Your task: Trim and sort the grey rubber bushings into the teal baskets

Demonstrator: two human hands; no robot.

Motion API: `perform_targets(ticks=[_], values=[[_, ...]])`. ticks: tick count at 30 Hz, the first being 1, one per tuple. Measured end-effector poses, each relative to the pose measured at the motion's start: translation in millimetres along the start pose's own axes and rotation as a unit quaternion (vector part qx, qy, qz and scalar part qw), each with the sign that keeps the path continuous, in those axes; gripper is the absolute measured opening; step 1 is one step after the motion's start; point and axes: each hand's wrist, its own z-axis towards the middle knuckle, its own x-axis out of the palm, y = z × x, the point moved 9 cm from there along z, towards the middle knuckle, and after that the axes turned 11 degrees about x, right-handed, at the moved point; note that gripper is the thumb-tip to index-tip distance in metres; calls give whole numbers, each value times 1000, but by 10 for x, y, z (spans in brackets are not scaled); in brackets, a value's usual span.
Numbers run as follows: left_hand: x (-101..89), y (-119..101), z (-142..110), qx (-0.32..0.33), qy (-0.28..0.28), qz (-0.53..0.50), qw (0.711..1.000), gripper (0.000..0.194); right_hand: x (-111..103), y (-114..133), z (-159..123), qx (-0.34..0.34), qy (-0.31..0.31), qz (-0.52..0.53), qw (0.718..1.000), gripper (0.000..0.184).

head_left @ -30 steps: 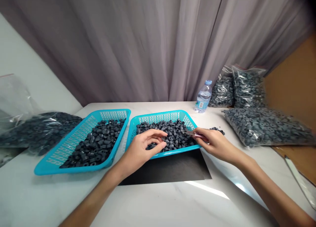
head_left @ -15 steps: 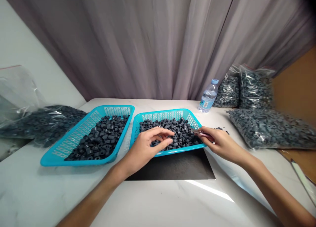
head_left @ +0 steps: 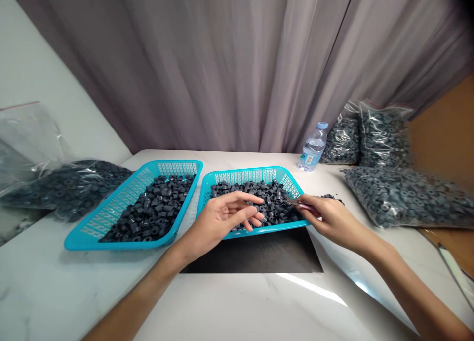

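My left hand [head_left: 222, 215] hovers over the near left part of the right-hand turquoise basket [head_left: 255, 229], fingers apart and no piece plainly visible between them. Small dark grey ring-shaped pieces [head_left: 272, 195] fill this basket. At its right rim, my right hand [head_left: 328, 215] is closed around slim metal tweezers [head_left: 296, 201] with a pinkish handle. Their tips point left over the pieces; the grip end is partly hidden by my fingers. More such pieces [head_left: 155, 207] lie in a second turquoise basket [head_left: 111, 245] on the left.
Under the right basket lies a dark flat sheet [head_left: 255, 254] on the white marbled table [head_left: 222, 306]. A water bottle [head_left: 313, 148] stands behind. Clear bags of pieces lie at left [head_left: 81, 188] and right [head_left: 403, 195], with others upright [head_left: 385, 136]. Loose pieces [head_left: 331, 197] sit beyond my right hand.
My left fingers have spread from a pinch around a dark ring piece, and the lower fingers now show. My right hand stays near the rim, still holding the tweezers.
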Motion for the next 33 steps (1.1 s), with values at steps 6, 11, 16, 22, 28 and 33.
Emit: perform_targets(ticks=[6,11,16,22,28,33], values=[[-1,-62,14,6,16,25,1000,23,12,-17,5,20,-16,-35,999,24],[-6,-73,5,6,36,8,999,25,29,-30,8,30,-13,-43,999,26],[54,-71,-3,5,56,-2,998,25,17,-22,6,30,-17,-49,998,25],[-606,-146,60,25,-27,224,974,30,3,-2,6,27,-24,-53,998,21],[-1896,-174,-75,-18,-122,546,829,51,38,-16,3,17,-21,-63,998,22],[-1741,-256,26,19,-120,564,816,48,30,-1,16,15,-17,-51,998,22]])
